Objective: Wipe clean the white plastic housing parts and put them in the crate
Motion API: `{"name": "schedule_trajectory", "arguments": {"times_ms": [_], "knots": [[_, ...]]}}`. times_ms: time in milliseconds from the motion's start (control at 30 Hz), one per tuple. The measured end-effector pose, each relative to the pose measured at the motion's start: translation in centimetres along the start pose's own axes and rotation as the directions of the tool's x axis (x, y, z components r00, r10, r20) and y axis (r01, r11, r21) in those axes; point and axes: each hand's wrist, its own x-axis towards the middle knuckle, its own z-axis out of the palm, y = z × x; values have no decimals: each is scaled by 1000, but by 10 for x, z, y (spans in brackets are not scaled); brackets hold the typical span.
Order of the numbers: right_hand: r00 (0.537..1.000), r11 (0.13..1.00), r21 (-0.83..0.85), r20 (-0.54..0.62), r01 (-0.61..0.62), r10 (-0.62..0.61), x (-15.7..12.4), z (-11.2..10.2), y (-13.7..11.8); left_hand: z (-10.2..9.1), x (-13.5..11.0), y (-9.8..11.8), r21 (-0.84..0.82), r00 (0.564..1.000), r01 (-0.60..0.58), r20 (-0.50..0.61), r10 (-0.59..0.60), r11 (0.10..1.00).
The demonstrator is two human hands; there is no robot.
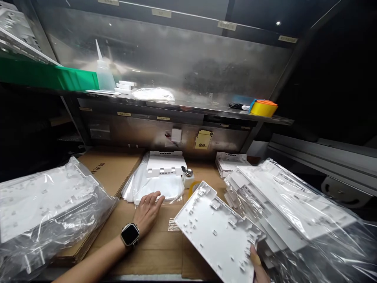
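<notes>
A white plastic housing panel (213,232), its ribbed and clipped inner side facing up, is tilted over the cardboard at the right of centre. My right hand (259,267) grips its lower right edge, with the thumb on top and the other fingers mostly hidden. My left hand (148,212), below a wrist with a watch, is open and palm down, its fingertips at the near edge of a pile of clear plastic bags (160,188). Another white housing part (165,164) lies on the back of that pile. Beside it stands a small white dispenser bottle (188,180) with a metal top.
Bagged white panels lie in stacks at the left (47,192) and right (294,200). Behind the held panel are a yellow tape roll (193,187) and more housing parts (231,162). A metal shelf (200,108) overhead carries a squeeze bottle (105,74) and a yellow-orange roll (264,108).
</notes>
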Motion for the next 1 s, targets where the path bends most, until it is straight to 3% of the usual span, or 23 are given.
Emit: {"name": "schedule_trajectory", "arguments": {"times_ms": [133, 300, 467, 567, 733, 867, 1000], "knots": [[1000, 978, 204, 0, -28, 29, -5, 16, 6, 6, 10, -21, 125, 984, -177, 22, 175, 976], [997, 929, 369, 66, 6, -33, -16, 35, 6, -12, 14, -43, 152, 957, -289, 17, 290, 945], [997, 929, 369, 69, 7, -35, -19, 41, 4, -38, 33, -51, 94, 983, -152, -91, 161, 984], [998, 934, 355, 58, -31, 11, -15, 39, 8, -45, 35, -40, 42, 992, -112, -50, 114, 993], [993, 956, 282, 99, -87, 61, -6, 33, 19, -27, 16, -15, 9, 975, -158, 163, 154, 987], [999, 987, 161, 48, 2, -10, -4, 31, 22, -9, 15, -17, 17, 980, -47, 195, 43, 999], [995, 997, 19, -67, 76, -74, -4, 31, 21, -10, 22, -22, -45, 975, 56, 216, -45, 997]]}}
